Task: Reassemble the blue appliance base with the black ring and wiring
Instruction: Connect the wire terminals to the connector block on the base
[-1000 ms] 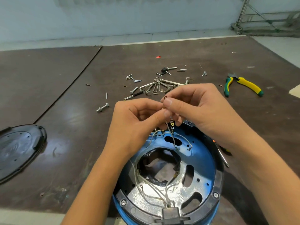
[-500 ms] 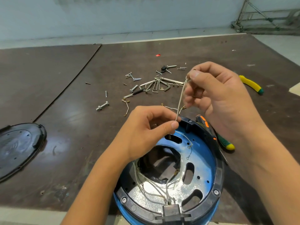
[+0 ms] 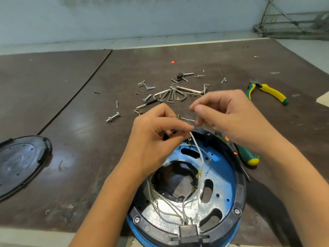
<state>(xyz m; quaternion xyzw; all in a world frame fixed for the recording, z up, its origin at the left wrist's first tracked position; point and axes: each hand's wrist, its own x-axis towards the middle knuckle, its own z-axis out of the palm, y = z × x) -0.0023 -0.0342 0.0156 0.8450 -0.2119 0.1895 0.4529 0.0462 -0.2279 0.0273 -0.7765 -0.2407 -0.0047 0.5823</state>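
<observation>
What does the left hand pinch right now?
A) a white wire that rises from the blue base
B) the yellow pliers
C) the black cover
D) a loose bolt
A: the left hand pinches the white wire between thumb and finger, and the wire runs down into the blue base; the pliers lie apart, untouched.

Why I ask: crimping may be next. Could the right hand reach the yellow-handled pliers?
Probably yes: the right hand pinches a white wire, but only bare table lies between it and the yellow-handled pliers.
</observation>
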